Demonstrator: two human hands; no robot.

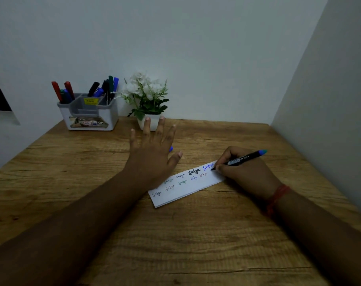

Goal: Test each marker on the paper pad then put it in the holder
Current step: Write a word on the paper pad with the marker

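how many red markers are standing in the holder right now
2. Both red markers stand side by side in the back left compartment of the holder, leaning left. Other markers crowd that compartment, so one more could be hidden.

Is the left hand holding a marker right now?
No. The left hand is open with spread fingers; only the right hand grips a marker.

Dim, even light, soft shadows; wide-angle bending at the edges.
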